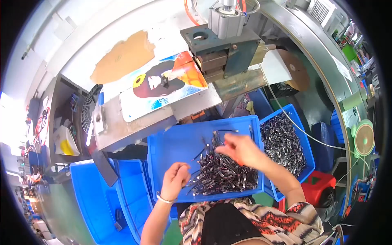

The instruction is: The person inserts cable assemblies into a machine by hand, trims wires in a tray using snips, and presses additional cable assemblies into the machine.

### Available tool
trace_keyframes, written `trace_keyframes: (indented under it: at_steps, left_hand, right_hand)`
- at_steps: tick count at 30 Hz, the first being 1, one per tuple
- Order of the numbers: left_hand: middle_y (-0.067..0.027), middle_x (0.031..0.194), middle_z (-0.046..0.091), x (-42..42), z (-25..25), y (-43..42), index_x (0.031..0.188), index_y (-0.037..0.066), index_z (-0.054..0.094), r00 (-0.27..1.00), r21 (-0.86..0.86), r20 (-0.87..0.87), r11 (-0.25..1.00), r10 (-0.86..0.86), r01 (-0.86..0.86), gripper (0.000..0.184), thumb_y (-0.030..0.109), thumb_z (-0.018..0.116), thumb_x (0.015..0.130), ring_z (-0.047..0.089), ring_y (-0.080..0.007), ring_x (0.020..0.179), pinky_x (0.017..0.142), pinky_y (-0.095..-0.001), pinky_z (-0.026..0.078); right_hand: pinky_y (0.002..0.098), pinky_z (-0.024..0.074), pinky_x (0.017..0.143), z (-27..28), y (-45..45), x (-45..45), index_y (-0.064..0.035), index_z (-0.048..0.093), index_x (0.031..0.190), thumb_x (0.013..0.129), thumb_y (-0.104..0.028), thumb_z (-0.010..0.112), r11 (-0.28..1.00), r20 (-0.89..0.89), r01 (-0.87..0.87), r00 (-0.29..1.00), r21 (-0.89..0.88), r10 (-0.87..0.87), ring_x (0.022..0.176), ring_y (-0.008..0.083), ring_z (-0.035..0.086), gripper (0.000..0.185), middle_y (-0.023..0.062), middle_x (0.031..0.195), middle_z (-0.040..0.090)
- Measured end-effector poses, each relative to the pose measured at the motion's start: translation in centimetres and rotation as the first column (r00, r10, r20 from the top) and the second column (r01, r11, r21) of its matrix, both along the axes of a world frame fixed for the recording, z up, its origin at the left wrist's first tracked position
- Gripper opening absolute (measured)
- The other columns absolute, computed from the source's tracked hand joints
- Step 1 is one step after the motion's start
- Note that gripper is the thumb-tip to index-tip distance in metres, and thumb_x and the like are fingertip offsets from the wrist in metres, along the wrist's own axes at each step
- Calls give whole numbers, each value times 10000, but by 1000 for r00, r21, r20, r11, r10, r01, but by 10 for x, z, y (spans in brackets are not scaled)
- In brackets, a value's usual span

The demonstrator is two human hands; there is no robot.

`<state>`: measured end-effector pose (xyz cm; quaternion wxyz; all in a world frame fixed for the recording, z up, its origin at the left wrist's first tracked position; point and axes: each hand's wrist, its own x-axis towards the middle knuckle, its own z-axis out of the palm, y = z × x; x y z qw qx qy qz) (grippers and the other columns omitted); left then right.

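A blue plastic bin (171,139) in front of me holds a heap of short black wires (224,175) with small metal-looking ends. My left hand (175,178), with a light bracelet on the wrist, is over the bin's left part, beside the heap. Its fingers are curled together; anything in them is hidden. Over the heap's upper right is my right hand (241,150), its fingers bent in and slightly blurred. What it grips, if anything, is too small to make out. A few wires lie loose toward the left hand.
Beyond the bin stands a metal press (224,53) with a cylinder on top. A printed board (167,81) lies on the bench next to brown cardboard (124,57). A second blue bin (288,143) of black parts is at right, blue bins (94,196) at left, and a red object (318,185) at lower right.
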<state>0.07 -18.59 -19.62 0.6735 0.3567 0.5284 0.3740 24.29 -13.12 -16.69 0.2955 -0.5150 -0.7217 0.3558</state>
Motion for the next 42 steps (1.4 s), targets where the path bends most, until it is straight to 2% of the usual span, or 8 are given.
trace_keyframes:
  at_steps: [4, 13, 16, 19, 26, 36, 39, 42]
  left_hand:
    - [-46, 597, 512, -44, -28, -17, 831, -7, 555, 735, 316, -643, 949, 217, -4, 145, 127, 506, 855, 466, -84, 543, 500, -234, 389]
    - [-81, 684, 541, -94, -59, -45, 804, -20, 558, 568, 324, -753, 938, 334, -122, 173, 142, 617, 785, 466, -122, 563, 515, -258, 390]
    - [-131, 794, 544, -95, -62, -43, 826, -27, 557, 448, 521, -779, 851, 439, 72, 193, 115, 650, 733, 526, -251, 629, 585, -325, 431]
    - [-149, 801, 556, -107, -66, -40, 836, -33, 557, 353, 496, -832, 859, 428, 126, 228, 141, 656, 728, 542, -301, 672, 628, -356, 442]
    - [-128, 628, 579, -116, -63, -30, 794, -40, 599, 502, 53, -864, 998, 35, 23, 319, 237, 707, 680, 531, -156, 559, 531, -289, 432]
    - [-87, 727, 604, -120, -67, -50, 902, -13, 584, 443, 478, -782, 878, 438, -25, 241, 212, 506, 864, 512, -119, 547, 518, -260, 433]
    - [-57, 740, 598, -82, -13, -54, 922, 11, 544, 800, 245, -386, 887, 459, -391, 253, 233, 425, 910, 423, -59, 474, 422, -205, 355]
    - [-50, 776, 596, -27, 4, -33, 947, 32, 499, 888, 324, -259, 900, 380, -291, 295, 285, 349, 936, 408, -49, 491, 416, -187, 319]
  right_hand:
    - [369, 402, 502, 31, 31, 22, -16, 438, 694, 727, -115, 634, 969, 302, 40, 946, 245, -115, 565, 317, 500, 223, 136, 642, 477]
    - [383, 442, 667, 35, 101, -35, -7, 538, 733, 717, -85, 536, 791, 623, -287, 769, 541, -147, 714, 304, 556, 79, 134, 698, 541]
    - [388, 452, 631, 52, 107, -54, -12, 556, 720, 694, -90, 527, 891, 740, -381, 667, 247, 80, 694, 301, 569, 87, 146, 704, 561]
    - [401, 459, 625, 26, 110, -69, -22, 585, 655, 644, -97, 550, 739, 559, -325, 825, 590, -84, 690, 299, 588, 83, 147, 700, 579]
    - [380, 473, 661, -5, 130, -80, -43, 593, 813, 666, -41, 528, 723, 209, -205, 974, 660, 86, 740, 342, 569, 160, 163, 793, 577]
    - [362, 470, 695, 7, 83, -55, -2, 565, 816, 691, -2, 570, 622, 14, -144, 978, 770, 209, 800, 280, 566, 124, 106, 869, 578]
    - [329, 470, 720, 0, 14, -34, -2, 562, 847, 768, -87, 586, 921, -162, -176, 956, 346, 244, 824, 254, 579, 118, 105, 892, 586]
    - [352, 451, 767, -5, -33, -54, 6, 533, 948, 802, -189, 572, 925, -202, -378, 910, -43, 362, 893, 291, 563, 247, 142, 947, 576]
